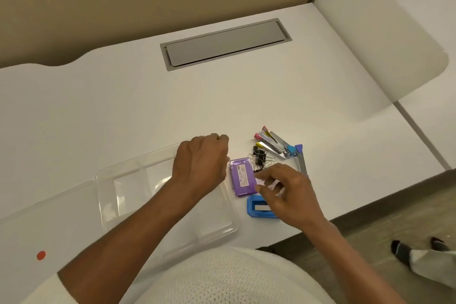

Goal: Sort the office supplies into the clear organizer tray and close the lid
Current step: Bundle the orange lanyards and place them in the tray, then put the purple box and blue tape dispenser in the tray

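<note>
A clear organizer tray with several compartments lies on the white desk, its clear lid folded open to the left. My left hand rests over the tray's far right corner with its fingers curled; nothing shows in it. To the right lie a purple flat box, black binder clips, small metal staplers with coloured ends, and a blue tape dispenser. My right hand hovers over the purple box and the dispenser with its fingers spread, holding nothing.
A grey cable hatch is set into the desk at the back. A blue-and-grey tool lies right of the staplers. A red dot marks the lid. The desk's front edge runs close on the right, with floor and feet beyond.
</note>
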### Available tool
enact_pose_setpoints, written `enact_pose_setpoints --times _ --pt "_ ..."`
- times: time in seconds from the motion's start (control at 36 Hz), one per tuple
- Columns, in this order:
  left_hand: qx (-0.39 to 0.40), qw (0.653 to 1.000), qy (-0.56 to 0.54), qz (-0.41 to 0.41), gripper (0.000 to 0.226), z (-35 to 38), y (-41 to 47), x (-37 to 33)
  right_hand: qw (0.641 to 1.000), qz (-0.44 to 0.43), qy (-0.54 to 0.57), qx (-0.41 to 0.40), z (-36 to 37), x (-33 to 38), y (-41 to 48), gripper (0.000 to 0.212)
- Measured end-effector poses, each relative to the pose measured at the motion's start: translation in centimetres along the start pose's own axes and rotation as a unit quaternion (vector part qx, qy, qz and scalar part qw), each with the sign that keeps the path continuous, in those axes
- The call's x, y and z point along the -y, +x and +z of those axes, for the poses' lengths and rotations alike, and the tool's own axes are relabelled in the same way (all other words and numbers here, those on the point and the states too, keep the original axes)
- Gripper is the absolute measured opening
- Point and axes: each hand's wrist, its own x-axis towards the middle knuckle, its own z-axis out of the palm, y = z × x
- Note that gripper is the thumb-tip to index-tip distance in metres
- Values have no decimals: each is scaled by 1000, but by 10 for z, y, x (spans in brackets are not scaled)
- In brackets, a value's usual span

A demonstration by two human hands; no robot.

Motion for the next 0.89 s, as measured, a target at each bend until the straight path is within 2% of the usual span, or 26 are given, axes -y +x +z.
enact_pose_setpoints --times 0.08,0.17,0.31,0.5,0.64,0.89 --pt "12 997 -14 76 37 16 9 -18 991 -15 -114 67 -6 -18 -19 39" --pt "48 991 -7 126 54 40 16 -36 960 -51 -231 152 -3 -27 -33 55" --pt "125 984 40 122 99 77 22 -52 932 -55 -313 172 12 -23 -44 70" --pt "133 984 45 113 107 89 23 -63 928 -34 -336 159 16 -18 -44 69" --pt "137 984 39 107 102 88 22 -67 923 -32 -351 152 17 -20 -44 69" --pt "103 992 0 77 104 70 8 -64 948 -18 -303 98 7 -17 -61 71"
